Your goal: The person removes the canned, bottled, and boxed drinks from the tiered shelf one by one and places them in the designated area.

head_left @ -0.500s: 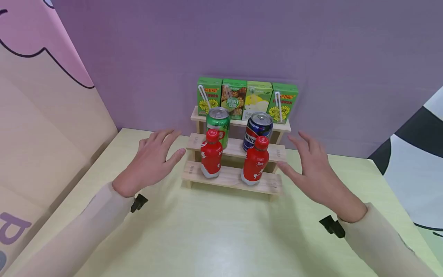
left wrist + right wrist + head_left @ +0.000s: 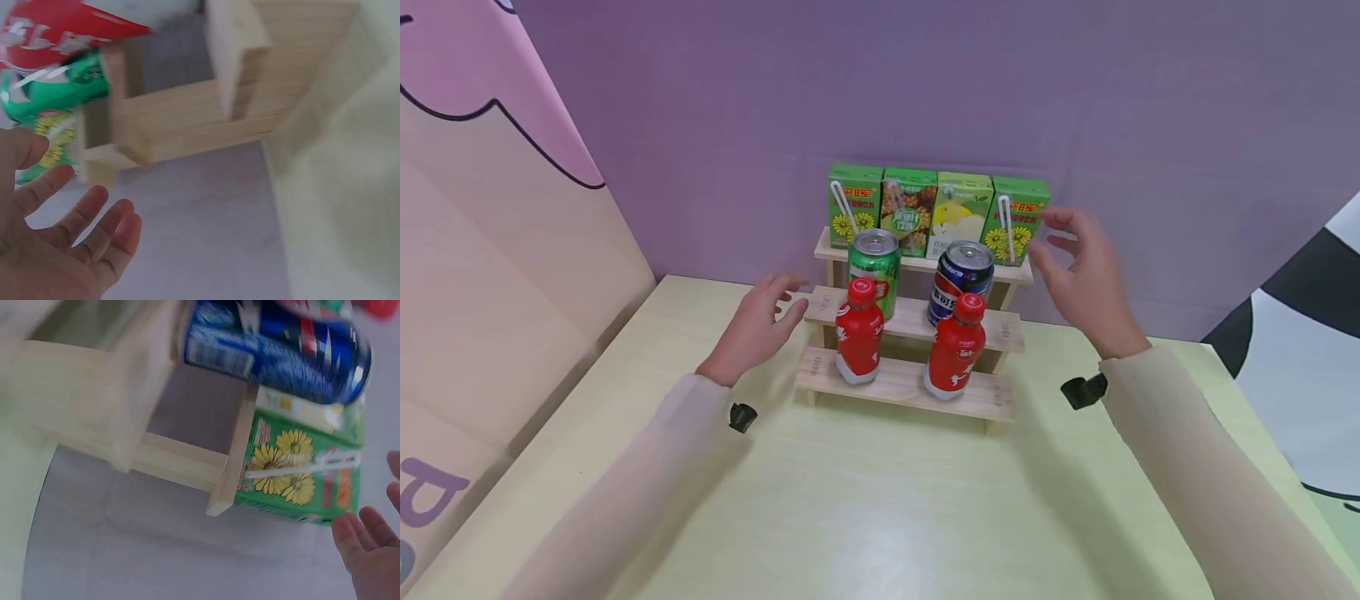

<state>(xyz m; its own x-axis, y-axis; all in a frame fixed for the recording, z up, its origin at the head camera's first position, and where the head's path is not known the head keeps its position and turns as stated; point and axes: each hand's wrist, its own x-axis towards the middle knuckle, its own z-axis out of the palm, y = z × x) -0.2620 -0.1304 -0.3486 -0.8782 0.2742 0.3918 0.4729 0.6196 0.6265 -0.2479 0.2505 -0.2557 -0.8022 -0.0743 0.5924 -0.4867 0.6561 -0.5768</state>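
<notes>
A three-step wooden rack (image 2: 895, 379) bears drinks. My right hand (image 2: 1093, 279) is beside the rightmost green drink carton (image 2: 1017, 218) on the top step, fingertips right at its side edge; the right wrist view shows that carton's yellow flowers and white straw (image 2: 303, 464). Nothing is in my left hand (image 2: 752, 329), its fingers loosely bent beside the left end of the middle step. Nearest to it on that step stands a green can (image 2: 880, 262), with a red bottle (image 2: 859, 333) on the step below. A blue can (image 2: 962, 271) and another red bottle (image 2: 955, 350) stand to the right.
Left of the rightmost carton, the top step carries a pale green pear carton (image 2: 958, 212), a brown-and-green carton (image 2: 908, 208) and a flower carton (image 2: 859, 196). A purple backdrop (image 2: 700, 125) rises behind the rack. The pale table (image 2: 865, 500) extends toward me.
My right hand has risen and moved forward to the rightmost carton. My left hand has moved slightly right, its fingers more bent. The drinks stand as before.
</notes>
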